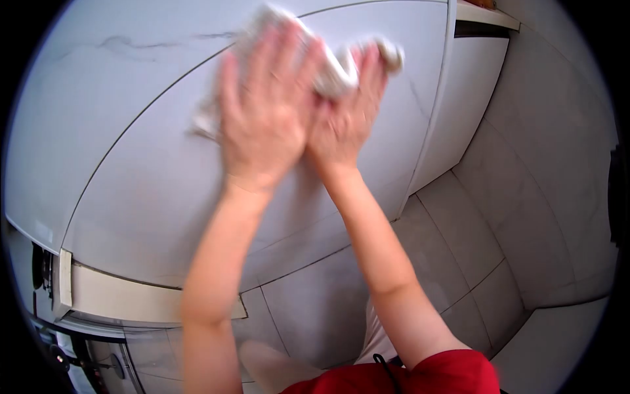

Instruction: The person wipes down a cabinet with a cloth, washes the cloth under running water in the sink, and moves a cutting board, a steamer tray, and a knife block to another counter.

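Observation:
Both hands press a whitish cloth (pixel 338 77) against a glossy white tiled surface (pixel 164 177) with thin dark joints and grey veining. My left hand (pixel 268 108) lies flat on the cloth with its fingers spread, and part of the cloth sticks out beyond its fingertips and at its left side. Just to its right, touching it near the thumb, is my right hand (pixel 351 108). Its fingers are stretched out over the cloth's bunched right part. Cloth and fingertips are blurred by motion.
At the right, a white cabinet front (pixel 466 98) stands beside a grey tiled wall (pixel 545 171). Grey floor tiles (pixel 308 302) lie below. A cream ledge (pixel 125 293) runs at the lower left, above a dark appliance with a knob (pixel 59 356). A white panel (pixel 551 341) is at the lower right.

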Available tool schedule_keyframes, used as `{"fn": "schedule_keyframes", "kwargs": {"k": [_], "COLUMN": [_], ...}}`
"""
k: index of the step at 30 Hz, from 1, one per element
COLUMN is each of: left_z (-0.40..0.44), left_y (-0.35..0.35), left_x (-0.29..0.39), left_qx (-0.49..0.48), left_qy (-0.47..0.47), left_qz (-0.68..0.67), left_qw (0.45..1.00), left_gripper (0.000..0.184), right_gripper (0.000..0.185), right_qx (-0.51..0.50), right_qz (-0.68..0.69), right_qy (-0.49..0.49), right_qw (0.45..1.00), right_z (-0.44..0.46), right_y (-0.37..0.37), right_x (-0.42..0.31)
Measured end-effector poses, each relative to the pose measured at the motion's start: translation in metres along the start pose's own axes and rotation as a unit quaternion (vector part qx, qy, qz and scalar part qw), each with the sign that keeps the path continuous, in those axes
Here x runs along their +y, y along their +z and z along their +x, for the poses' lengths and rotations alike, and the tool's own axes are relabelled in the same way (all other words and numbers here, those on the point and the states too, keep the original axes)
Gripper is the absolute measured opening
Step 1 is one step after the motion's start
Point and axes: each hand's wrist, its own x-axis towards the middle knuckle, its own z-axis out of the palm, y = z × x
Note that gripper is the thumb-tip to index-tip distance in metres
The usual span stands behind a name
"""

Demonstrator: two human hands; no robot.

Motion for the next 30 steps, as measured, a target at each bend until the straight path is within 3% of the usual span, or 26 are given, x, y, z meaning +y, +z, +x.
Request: {"fn": "schedule_keyframes", "kwargs": {"k": [4,8,9,11,13,15,17,19,21,25,28,30], "left_z": [-0.076,-0.161,-0.184,-0.212,-0.222,-0.192,-0.122,-0.044,0.026,0.095,0.088,0.066], "left_y": [0.036,0.048,0.048,0.044,0.042,0.041,0.03,0.017,0.006,0.008,0.032,0.051], "left_x": [0.064,0.1,0.103,0.093,0.07,0.047,0.019,-0.004,-0.012,0.017,0.059,0.097], "left_qx": [-0.075,-0.155,-0.161,-0.164,-0.202,-0.166,-0.024,0.055,0.117,0.116,0.056,0.019], "left_qy": [0.077,0.08,0.068,0.057,0.075,0.035,-0.05,-0.052,-0.022,0.029,0.075,0.126], "left_qz": [0.016,-0.095,-0.103,-0.111,-0.059,0.001,-0.047,0.018,0.033,0.01,-0.015,-0.129], "left_qw": [0.994,0.98,0.979,0.979,0.975,0.986,0.997,0.997,0.992,0.993,0.995,0.983], "left_gripper": [0.057,0.052,0.051,0.05,0.052,0.05,0.05,0.056,0.056,0.053,0.054,0.053], "right_gripper": [0.071,0.068,0.068,0.067,0.067,0.064,0.064,0.064,0.057,0.062,0.066,0.061], "right_qx": [-0.05,-0.112,-0.108,-0.211,-0.186,-0.155,-0.141,-0.11,0.011,0.074,0.081,0.089], "right_qz": [-0.015,0.023,0.02,0.041,0.078,0.155,0.195,0.182,0.195,0.201,0.088,0.094], "right_qy": [0.116,0.303,0.302,0.249,0.236,0.163,0.062,-0.013,-0.06,-0.037,0.028,0.063], "right_qw": [0.992,0.946,0.947,0.944,0.951,0.962,0.969,0.977,0.979,0.976,0.992,0.99], "right_z": [-0.105,-0.183,-0.197,-0.212,-0.196,-0.156,-0.076,0.011,0.079,0.13,0.084,0.04], "right_y": [-0.038,-0.073,-0.084,-0.097,-0.086,-0.067,-0.041,-0.023,-0.006,-0.006,-0.015,-0.031], "right_x": [0.039,0.03,0.024,0.013,-0.003,-0.019,-0.03,-0.035,-0.032,0.017,0.07,0.112]}}
